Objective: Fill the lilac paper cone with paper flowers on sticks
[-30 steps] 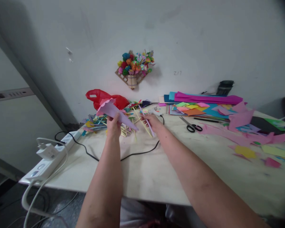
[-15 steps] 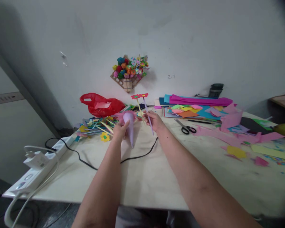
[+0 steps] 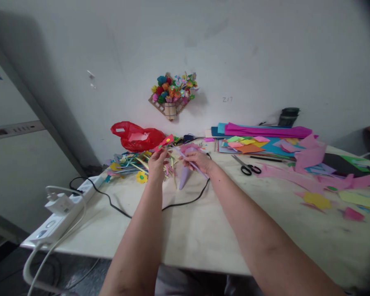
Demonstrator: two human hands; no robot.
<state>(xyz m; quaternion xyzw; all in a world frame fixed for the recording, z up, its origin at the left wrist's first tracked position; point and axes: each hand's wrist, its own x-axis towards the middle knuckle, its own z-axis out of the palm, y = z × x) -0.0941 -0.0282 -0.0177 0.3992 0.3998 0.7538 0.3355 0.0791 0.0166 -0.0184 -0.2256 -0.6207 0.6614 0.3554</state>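
Note:
My left hand (image 3: 157,162) pinches the stem of a red paper flower (image 3: 165,142), its head tilted up and to the right. My right hand (image 3: 200,160) grips a lilac paper cone (image 3: 184,177) with a pink scalloped rim, point down, together with a thin lilac stick (image 3: 188,162) lying across it. Both hands hover close together above the table (image 3: 188,230), just in front of a heap of paper flowers and sticks (image 3: 132,162).
A black cable (image 3: 185,200) runs under the hands to a white power strip (image 3: 60,209) at the left edge. Behind the heap is a red plastic bag (image 3: 137,137). To the right are scissors (image 3: 246,165), coloured paper sheets (image 3: 259,137) and pink scraps (image 3: 314,172). A paper bouquet (image 3: 172,92) hangs on the wall.
The cone has passed from my left hand to my right hand. My left hand now holds a red flower stem, and the hands have come closer together.

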